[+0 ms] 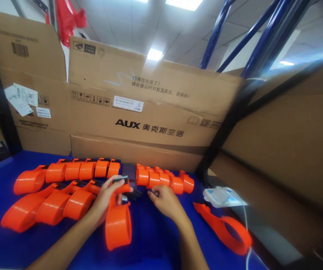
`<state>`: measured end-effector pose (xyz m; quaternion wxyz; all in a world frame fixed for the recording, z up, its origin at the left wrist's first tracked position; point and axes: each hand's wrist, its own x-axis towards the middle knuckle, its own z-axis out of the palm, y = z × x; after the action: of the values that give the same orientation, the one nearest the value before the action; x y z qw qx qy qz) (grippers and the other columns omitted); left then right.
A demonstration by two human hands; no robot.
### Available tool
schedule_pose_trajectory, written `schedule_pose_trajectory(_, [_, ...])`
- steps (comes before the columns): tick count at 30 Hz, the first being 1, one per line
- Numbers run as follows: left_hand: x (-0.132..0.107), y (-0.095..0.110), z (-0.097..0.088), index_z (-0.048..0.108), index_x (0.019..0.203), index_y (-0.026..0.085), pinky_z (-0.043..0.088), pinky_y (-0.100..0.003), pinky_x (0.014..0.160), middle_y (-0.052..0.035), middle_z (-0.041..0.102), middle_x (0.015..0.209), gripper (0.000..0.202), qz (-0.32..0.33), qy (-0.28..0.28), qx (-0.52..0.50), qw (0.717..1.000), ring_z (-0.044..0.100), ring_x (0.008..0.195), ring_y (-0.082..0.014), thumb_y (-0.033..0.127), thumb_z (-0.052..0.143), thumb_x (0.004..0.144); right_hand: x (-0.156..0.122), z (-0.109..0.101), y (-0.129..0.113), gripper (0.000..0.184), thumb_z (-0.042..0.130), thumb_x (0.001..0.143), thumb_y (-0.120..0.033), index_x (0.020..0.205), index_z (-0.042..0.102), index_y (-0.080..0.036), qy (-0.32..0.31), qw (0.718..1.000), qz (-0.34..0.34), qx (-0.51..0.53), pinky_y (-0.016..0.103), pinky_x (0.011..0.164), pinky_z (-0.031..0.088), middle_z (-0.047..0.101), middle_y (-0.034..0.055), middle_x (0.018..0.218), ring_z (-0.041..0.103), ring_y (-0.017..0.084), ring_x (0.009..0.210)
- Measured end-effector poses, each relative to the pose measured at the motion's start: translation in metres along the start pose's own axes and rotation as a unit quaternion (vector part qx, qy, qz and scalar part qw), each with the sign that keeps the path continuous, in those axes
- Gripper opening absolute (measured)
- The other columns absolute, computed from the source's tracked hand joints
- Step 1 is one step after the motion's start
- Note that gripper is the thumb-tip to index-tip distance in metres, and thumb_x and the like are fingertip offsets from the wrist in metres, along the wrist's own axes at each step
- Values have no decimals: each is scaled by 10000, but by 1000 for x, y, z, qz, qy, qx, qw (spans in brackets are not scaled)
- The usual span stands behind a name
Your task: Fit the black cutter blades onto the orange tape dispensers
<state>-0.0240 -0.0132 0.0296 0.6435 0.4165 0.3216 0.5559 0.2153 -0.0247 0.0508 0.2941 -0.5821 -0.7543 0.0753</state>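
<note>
My left hand (pixel 111 194) is closed around the upper end of an orange loop-shaped piece (pixel 118 228), whose round band hangs below the fingers. A dark, glossy strip (pixel 120 179) shows under the thumb, and black ends stick out on the right side of this hand. My right hand (pixel 165 200) is curled just to the right, fingers pinched together; a small dark bit shows at the fingertips, too little to name. Beyond the hands, a flat dark box-like object (pixel 129 174) stands between two groups of orange loops.
Two rows of orange loops with black ends (pixel 73 170) lie on the left of the blue table (pixel 150 240). Another group (pixel 164 179) is behind my right hand. A single loop (pixel 234 232), a white-and-blue box (pixel 220 197) and a white cable (pixel 245 217) lie at right. Cardboard (pixel 150 108) walls the back.
</note>
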Motion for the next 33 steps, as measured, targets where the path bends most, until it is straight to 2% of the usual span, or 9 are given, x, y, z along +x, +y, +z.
schedule_pose_trajectory(3, [0, -2, 1, 640, 993, 167, 418, -242, 441, -66, 739, 703, 398, -6, -8, 2, 1000, 537, 392, -116, 448, 777, 747, -3, 0, 4, 220, 676, 814, -249, 604, 629, -202, -23, 1000, -15, 16, 213, 436, 238, 567, -29, 500, 487, 121, 448])
schedule_pose_trajectory(9, [-6, -1, 7, 623, 1024, 167, 373, -216, 416, -85, 755, 766, 399, -7, -9, 7, 1000, 530, 390, -96, 433, 769, 765, -2, 3, 8, 45, 686, 821, -215, 798, 725, -218, 23, 998, -45, 46, 208, 455, 342, 671, -5, 598, 585, 147, 502])
schedule_pose_trajectory(13, [-7, -2, 9, 600, 1036, 176, 354, -206, 399, -78, 754, 775, 375, 3, -9, 21, 1000, 495, 372, -80, 435, 736, 801, 2, 3, -1, 117, 620, 876, -205, 888, 737, -212, 46, 997, -44, 52, 239, 546, 459, 725, 30, 726, 659, 183, 620])
schedule_pose_trajectory(16, [-5, -5, 7, 595, 1025, 179, 353, -205, 385, -45, 722, 689, 376, 2, -28, 38, 999, 492, 364, -91, 437, 737, 791, 2, 3, -18, 187, 583, 931, -254, 1036, 731, -207, 54, 987, -112, 104, 282, 660, 526, 745, 54, 853, 681, 194, 728])
schedule_pose_trajectory(19, [-4, -8, 6, 607, 1030, 184, 348, -200, 378, 31, 614, 542, 377, 6, -41, 60, 997, 484, 356, -100, 435, 741, 782, -1, 5, -37, 319, 592, 946, -262, 1255, 665, -239, 47, 969, -192, 148, 302, 728, 549, 732, 76, 1017, 676, 193, 828])
schedule_pose_trajectory(21, [-5, -8, 5, 605, 1041, 194, 337, -196, 367, 56, 574, 528, 389, 7, -44, 71, 996, 483, 355, -101, 441, 746, 775, -4, 8, -45, 375, 595, 951, -256, 1325, 623, -268, 36, 963, -219, 155, 306, 749, 551, 709, 81, 1094, 666, 194, 882])
schedule_pose_trajectory(24, [-6, -9, 7, 564, 1031, 216, 317, -186, 355, 59, 592, 592, 402, 9, -51, 70, 996, 474, 359, -88, 458, 753, 771, -5, 14, -50, 352, 597, 955, -265, 1305, 633, -270, 34, 963, -223, 147, 300, 738, 544, 702, 74, 1069, 649, 188, 860])
schedule_pose_trajectory(28, [-6, -7, 8, 503, 1002, 242, 321, -176, 380, 92, 537, 574, 425, -1, -42, 20, 999, 464, 372, -80, 487, 757, 765, -3, 20, -46, 284, 604, 945, -290, 1217, 673, -245, 75, 969, -192, 139, 289, 666, 529, 700, 63, 952, 611, 174, 732])
schedule_pose_trajectory(33, [-6, -1, 9, 531, 1084, 235, 403, -203, 474, 61, 599, 669, 488, -43, -82, -55, 994, 541, 455, -92, 355, 810, 702, -1, 26, -42, 260, 618, 925, -334, 1142, 702, -218, 121, 969, -151, 156, 259, 558, 493, 691, 32, 802, 577, 148, 590])
